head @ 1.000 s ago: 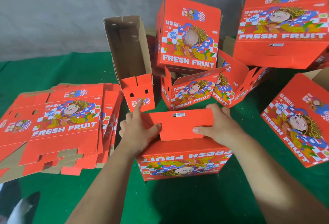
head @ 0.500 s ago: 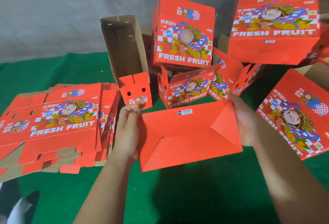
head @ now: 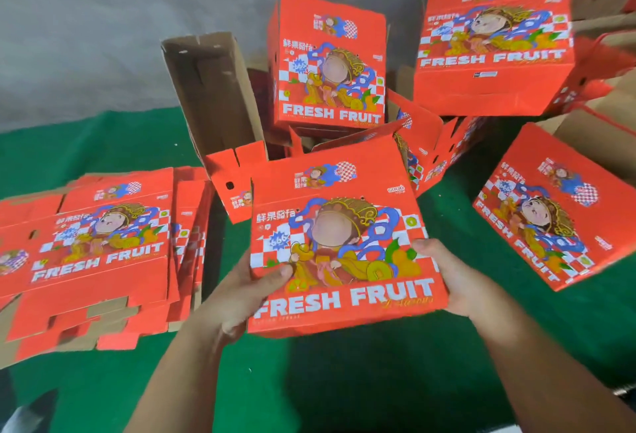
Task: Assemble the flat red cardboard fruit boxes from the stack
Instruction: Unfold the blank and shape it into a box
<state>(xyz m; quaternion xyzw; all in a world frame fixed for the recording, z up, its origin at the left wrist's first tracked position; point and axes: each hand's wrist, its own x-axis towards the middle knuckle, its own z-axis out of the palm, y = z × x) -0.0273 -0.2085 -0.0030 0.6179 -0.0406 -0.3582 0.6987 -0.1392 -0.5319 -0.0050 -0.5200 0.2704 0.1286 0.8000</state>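
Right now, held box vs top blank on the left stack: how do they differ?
The held box is folded into a box shape; the top blank lies flat. The held box is gripped by the left hand and right hand; the top blank rests untouched on the stack. Both share the red FRESH FRUIT print.

Open green cloth [head: 344, 381] runs wide across the near side, plenty of room there. The flat stack [head: 99, 253] walls off the left, and a tilted box [head: 554, 212] blocks the right. Ahead, the pile of assembled boxes [head: 330, 64] and an open brown-sided box [head: 213, 95] crowd the far side. A dark narrow gap sits just beside the stack.
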